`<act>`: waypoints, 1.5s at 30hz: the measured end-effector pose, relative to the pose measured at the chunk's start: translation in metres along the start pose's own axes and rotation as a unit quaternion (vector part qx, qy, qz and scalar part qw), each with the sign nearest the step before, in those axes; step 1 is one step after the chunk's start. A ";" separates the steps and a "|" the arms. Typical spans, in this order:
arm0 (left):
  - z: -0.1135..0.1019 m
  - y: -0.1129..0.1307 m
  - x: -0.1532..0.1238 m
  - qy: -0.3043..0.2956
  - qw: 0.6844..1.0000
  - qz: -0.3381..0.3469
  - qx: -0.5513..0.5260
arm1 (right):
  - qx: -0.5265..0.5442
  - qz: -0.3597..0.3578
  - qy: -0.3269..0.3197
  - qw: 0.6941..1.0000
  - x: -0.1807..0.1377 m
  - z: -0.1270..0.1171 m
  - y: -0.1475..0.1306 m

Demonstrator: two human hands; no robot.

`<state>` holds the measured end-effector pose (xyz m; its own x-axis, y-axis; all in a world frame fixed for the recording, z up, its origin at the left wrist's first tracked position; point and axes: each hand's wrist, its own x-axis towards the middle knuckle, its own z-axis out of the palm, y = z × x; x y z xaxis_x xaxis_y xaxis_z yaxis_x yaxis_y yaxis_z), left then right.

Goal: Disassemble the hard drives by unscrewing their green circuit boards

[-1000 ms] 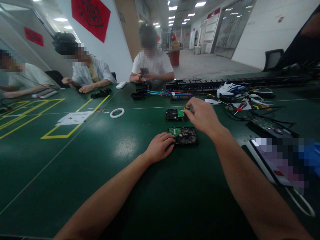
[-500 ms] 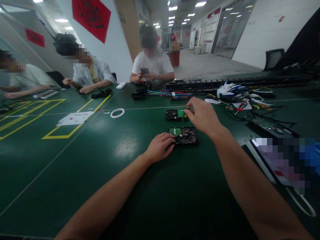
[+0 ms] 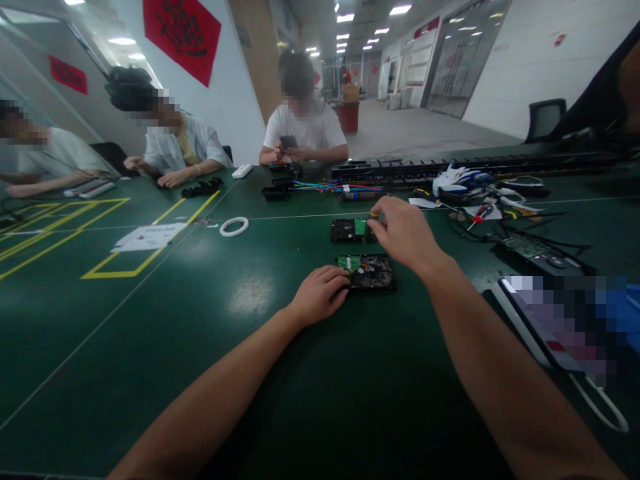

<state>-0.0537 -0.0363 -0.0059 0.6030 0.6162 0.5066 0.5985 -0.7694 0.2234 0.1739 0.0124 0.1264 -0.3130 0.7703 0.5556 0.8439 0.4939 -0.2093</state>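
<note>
A hard drive (image 3: 371, 272) lies circuit side up on the green table (image 3: 200, 320), its green board showing. My left hand (image 3: 320, 293) rests closed against the drive's left edge, holding it still. My right hand (image 3: 403, 232) hovers above it, fingers pinched on a thin screwdriver with a yellow handle (image 3: 373, 217) whose shaft points down at the drive. A second hard drive (image 3: 350, 230) lies just behind, partly hidden by my right hand.
Cables, white gloves (image 3: 457, 179), a red-handled tool (image 3: 481, 212) and a circuit board (image 3: 533, 248) clutter the right. A tape ring (image 3: 234, 227) and a paper sheet (image 3: 149, 236) lie left. Three people sit at the far side. A blurred device (image 3: 565, 320) sits near right.
My right hand has shifted very slightly with the screwdriver; my left hand and both drives have not moved.
</note>
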 end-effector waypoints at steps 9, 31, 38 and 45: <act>0.001 -0.001 0.000 0.000 1.000 0.003 0.004 | -0.004 -0.015 -0.016 1.000 0.000 -0.003 -0.001; 0.001 -0.001 0.000 -0.002 1.000 -0.001 0.005 | 0.002 -0.004 0.000 1.000 0.001 -0.002 0.001; 0.003 -0.002 -0.001 0.001 1.000 0.000 0.001 | 0.006 -0.019 -0.015 1.000 0.000 -0.003 -0.002; 0.002 -0.002 -0.001 0.008 1.000 0.001 -0.003 | 0.018 -0.023 -0.013 0.999 0.000 0.001 0.002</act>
<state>-0.0541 -0.0350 -0.0088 0.5963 0.6117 0.5199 0.5936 -0.7719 0.2274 0.1754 0.0135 0.1254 -0.3630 0.7566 0.5438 0.8124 0.5428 -0.2130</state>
